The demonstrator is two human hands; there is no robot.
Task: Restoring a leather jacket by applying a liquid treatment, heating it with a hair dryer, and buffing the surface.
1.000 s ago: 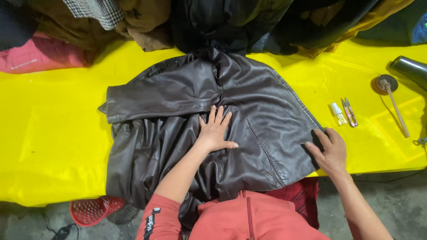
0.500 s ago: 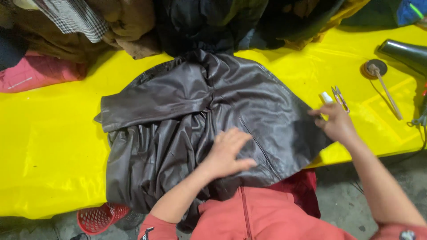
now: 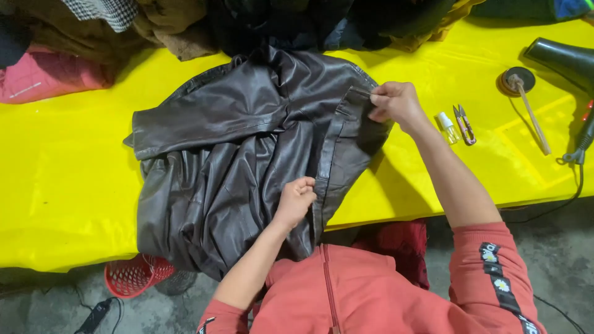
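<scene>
A: What lies on the yellow table (image 3: 74, 185) toward three o'clock?

B: A small clear bottle (image 3: 447, 127) just beside small snips (image 3: 464, 124). Further out, a round disc with a wooden stick (image 3: 526, 102), then a dark hair dryer (image 3: 566, 59).

A: And at twelve?

B: Heaped clothes (image 3: 185, 25); a pink garment (image 3: 49, 77) at ten. A red basket (image 3: 137, 275) sits on the floor at seven.

No packages (nor labels) visible

The right hand (image 3: 396, 102), earlier flat at the leather jacket's (image 3: 235, 167) four o'clock edge, now pinches its hem at two o'clock, folded inward; the left hand (image 3: 296, 201) grips the fold.
</scene>
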